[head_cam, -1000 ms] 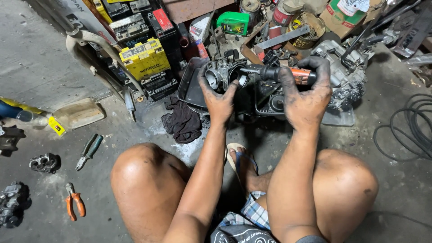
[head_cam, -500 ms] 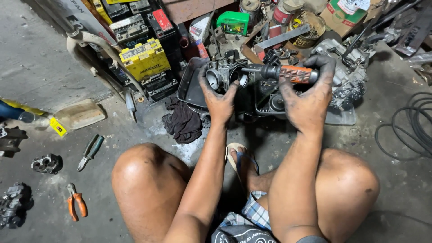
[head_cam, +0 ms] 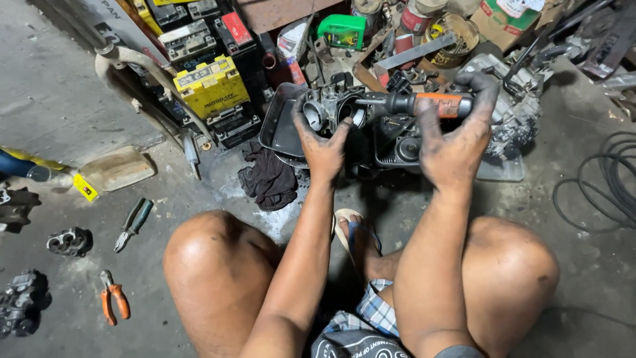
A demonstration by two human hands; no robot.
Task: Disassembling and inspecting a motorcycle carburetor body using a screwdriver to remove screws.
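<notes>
My left hand (head_cam: 322,147) grips a grey metal carburetor (head_cam: 329,108) from below and holds it up above a black tray (head_cam: 278,126). My right hand (head_cam: 456,136), dirty with grease, is closed round a screwdriver (head_cam: 414,103) with an orange and black handle. The screwdriver lies level and its tip points left into the carburetor. I squat on the concrete floor with both knees in view, and a sandal (head_cam: 349,229) shows between them.
A yellow battery (head_cam: 211,86) and several dark batteries stand at the back left. A dark rag (head_cam: 268,179) lies by the tray. Green-handled pliers (head_cam: 133,224), orange-handled pliers (head_cam: 114,298) and metal parts (head_cam: 69,242) lie on the floor at left. Black cable (head_cam: 599,182) coils at right.
The view has shifted slightly. Both hands stay on the carburetor and screwdriver, held in much the same place.
</notes>
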